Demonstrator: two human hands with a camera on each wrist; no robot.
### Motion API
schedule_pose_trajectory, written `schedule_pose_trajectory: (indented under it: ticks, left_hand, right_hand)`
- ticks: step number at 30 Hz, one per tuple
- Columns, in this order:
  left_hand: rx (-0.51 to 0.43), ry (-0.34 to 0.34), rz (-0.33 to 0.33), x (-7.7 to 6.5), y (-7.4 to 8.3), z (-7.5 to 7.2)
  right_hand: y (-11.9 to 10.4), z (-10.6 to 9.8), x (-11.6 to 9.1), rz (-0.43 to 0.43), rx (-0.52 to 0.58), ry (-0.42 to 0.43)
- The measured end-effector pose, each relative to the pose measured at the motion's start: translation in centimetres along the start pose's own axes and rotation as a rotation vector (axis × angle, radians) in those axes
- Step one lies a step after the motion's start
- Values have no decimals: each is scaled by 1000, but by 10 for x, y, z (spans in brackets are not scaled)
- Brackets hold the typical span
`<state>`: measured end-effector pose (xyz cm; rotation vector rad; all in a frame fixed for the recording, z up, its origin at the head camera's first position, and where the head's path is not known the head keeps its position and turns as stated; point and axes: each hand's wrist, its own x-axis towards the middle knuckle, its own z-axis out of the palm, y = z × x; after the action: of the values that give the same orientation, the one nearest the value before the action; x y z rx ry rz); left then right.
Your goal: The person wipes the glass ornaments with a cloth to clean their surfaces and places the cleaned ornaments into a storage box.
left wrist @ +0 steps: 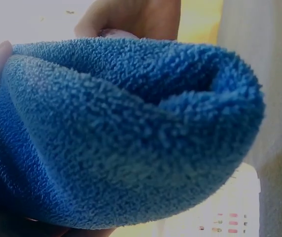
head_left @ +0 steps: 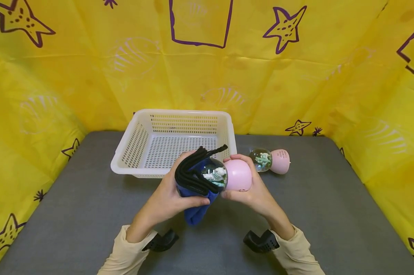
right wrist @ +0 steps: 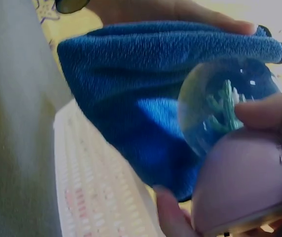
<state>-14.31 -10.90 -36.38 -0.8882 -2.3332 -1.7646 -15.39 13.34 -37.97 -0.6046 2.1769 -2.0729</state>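
A snow globe with a clear ball and a pink base [head_left: 239,175] is held up on its side over the near edge of the basket. My right hand [head_left: 253,187] grips the pink base, its thumb by the glass in the right wrist view. In my left hand [head_left: 170,198] is a blue towel [left wrist: 131,138] with a black edge, folded about the end of the glass ball [right wrist: 220,106]. Small white and green figures show inside the ball. The towel's lower corner hangs below the left thumb.
A white plastic basket [head_left: 115,164] with slotted walls stands behind the hands on the grey table [head_left: 72,214]. To its right, a second snow globe with a pink base [head_left: 280,161] lies on its side. Yellow patterned cloth [head_left: 207,76] surrounds the table.
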Motion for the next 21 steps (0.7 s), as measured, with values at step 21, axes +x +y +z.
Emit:
schedule_pose_trajectory:
  ticks: [21]
  left_hand:
    - [31, 267, 38, -4, -1, -4]
  right_hand:
    - [2, -7, 0, -247, 22, -92]
